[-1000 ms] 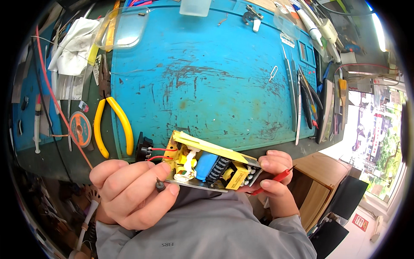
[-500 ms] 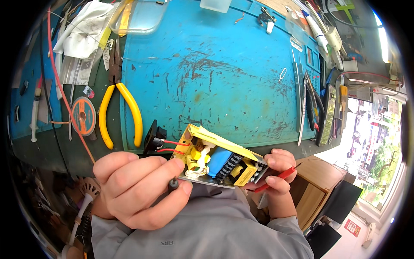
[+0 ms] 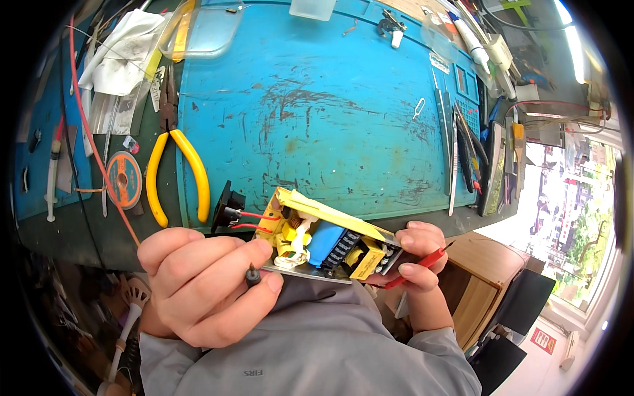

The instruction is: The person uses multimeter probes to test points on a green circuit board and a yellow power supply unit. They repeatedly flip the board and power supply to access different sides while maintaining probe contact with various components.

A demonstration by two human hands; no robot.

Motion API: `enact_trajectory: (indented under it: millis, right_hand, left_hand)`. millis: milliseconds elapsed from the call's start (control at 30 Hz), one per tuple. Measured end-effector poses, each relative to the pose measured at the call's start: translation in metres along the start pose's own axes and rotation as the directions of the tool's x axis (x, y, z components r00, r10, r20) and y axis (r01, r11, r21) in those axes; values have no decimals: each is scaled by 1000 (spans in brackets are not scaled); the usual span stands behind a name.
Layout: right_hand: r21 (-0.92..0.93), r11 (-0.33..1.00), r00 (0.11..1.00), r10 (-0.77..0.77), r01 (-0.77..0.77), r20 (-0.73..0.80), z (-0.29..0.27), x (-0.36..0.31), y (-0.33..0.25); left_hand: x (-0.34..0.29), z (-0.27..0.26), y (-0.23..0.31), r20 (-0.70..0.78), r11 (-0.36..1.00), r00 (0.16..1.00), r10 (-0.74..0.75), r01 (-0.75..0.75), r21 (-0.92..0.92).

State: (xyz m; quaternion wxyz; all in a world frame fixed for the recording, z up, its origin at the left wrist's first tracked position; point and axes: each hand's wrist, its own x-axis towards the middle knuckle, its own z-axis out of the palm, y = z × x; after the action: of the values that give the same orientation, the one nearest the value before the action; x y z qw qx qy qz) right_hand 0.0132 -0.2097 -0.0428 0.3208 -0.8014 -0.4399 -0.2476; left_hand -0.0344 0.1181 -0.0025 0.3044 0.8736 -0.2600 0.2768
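Observation:
Between my hands, tilted over my lap at the bench's near edge, is an opened power supply module [image 3: 325, 249] with a blue capacitor, yellow-wrapped parts and a metal side. My left hand [image 3: 208, 285] is closed at its left end, also pinching a black test probe [image 3: 253, 275] between fingers. My right hand [image 3: 421, 254] grips the right end and holds a red test probe [image 3: 422, 264], its tip pointing up and right, away from the circuit. Red wires run from the module to a black socket [image 3: 228, 207] at its left. Fingers hide both ends of the module.
A blue work mat [image 3: 317, 125] covers the bench. Yellow-handled pliers [image 3: 173, 155] and a solder wick spool [image 3: 124, 179] lie left. Tweezers [image 3: 454, 158] and other tools line the mat's right side. A clear tray [image 3: 210, 33] stands at the back left.
The view has shifted slightly, so the bench things appear a little further left. My hands keep the same hold on the module and probes.

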Motion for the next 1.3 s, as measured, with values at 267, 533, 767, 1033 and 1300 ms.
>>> enact_trajectory:
  millis: [267,533,767,1033,1300]
  right_hand:
    - [3,999,999,-42,42,-10,1,-3,4]
    - [9,999,998,-40,41,-45,4,3,3]
    - [3,999,998,-41,41,-38,4,1,3]
    - [9,999,997,-53,53,-59,6,2,4]
    - [-6,998,996,-61,60,-68,7,2,5]
  left_hand:
    - [2,12,-3,-139,1000,990,22,-19,21]
    - [0,-5,2,42,1000,999,-5,6,-26]
    - [-2,1,3,-8,999,1000,-29,29,-19]
    - [1,4,1,-64,999,998,-21,23,23]
    - [1,5,2,-57,998,998,-32,35,43]
